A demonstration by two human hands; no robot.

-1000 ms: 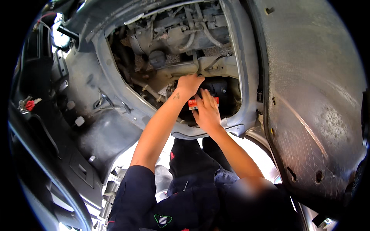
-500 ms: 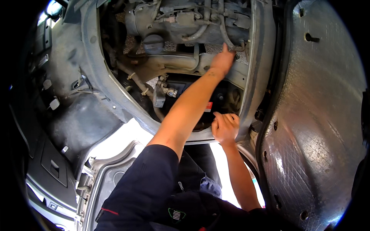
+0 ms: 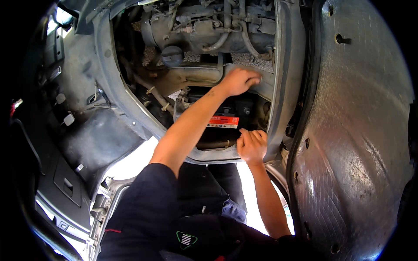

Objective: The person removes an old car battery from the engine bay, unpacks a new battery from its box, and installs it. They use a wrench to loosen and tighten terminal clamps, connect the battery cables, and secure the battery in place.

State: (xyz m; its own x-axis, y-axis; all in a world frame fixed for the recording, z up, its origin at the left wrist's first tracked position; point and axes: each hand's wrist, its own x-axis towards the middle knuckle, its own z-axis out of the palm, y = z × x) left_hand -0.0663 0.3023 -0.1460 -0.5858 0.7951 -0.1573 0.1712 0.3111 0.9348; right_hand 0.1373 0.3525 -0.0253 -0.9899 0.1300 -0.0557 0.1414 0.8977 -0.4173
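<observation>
My left hand [image 3: 241, 81] hovers over the engine bay, beside the battery's far edge. Its fingers look partly curled, but motion smears the tips and nothing shows in them. Below it sits a black battery [image 3: 239, 105] with a red-and-white label [image 3: 223, 122]; my left forearm crosses in front of part of it. At the near right corner my right hand [image 3: 252, 145] rests against the opening's metal rim [image 3: 222, 155]. The fingers there are curled and closed, their tips turned away from view, so I cannot see what they hold, if anything.
An engine [image 3: 196, 32] with hoses and pipes fills the far part of the bay, with a round black cap [image 3: 172, 56] at its near side. A large silvery insulated panel [image 3: 352, 130] stands on the right. Worn flooring and door trim [image 3: 65, 182] lie on the left.
My left hand has drawn back from the hose near the far right corner, toward the left and nearer me. More of the battery label now shows. My right hand stays at the rim.
</observation>
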